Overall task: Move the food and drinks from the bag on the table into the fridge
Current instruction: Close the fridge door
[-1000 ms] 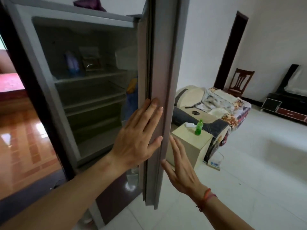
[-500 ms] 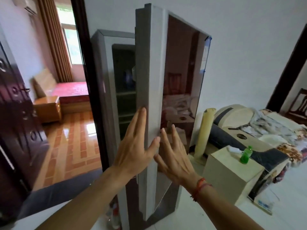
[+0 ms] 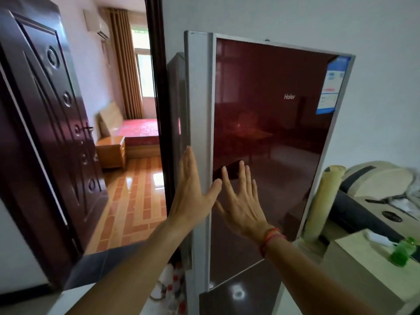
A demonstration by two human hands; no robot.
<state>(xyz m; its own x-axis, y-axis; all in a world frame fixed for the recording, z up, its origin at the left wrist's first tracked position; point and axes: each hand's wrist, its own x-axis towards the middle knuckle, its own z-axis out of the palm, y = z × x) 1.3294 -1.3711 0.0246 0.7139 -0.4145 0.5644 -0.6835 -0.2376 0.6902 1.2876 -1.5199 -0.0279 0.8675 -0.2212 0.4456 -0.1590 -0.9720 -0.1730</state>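
The fridge's dark red glossy upper door (image 3: 272, 123) faces me, nearly flush with the cabinet, its grey edge strip (image 3: 200, 110) on the left. My left hand (image 3: 193, 196) lies flat with fingers apart on that grey edge. My right hand (image 3: 241, 201) presses flat on the red glass beside it, a red cord around the wrist. Both hands hold nothing. The fridge interior is hidden. The bag and the table are out of view.
A dark wooden room door (image 3: 45, 133) stands open at the left, with a doorway to a bedroom with shiny tiled floor (image 3: 134, 201). Right of the fridge are a cream rolled mat (image 3: 322, 201), a beige box (image 3: 363, 264) carrying a green bottle (image 3: 400, 255), and a sofa.
The fridge door has swung from wide open to almost closed under both flat hands. The shelves inside went out of sight and my view turned left.
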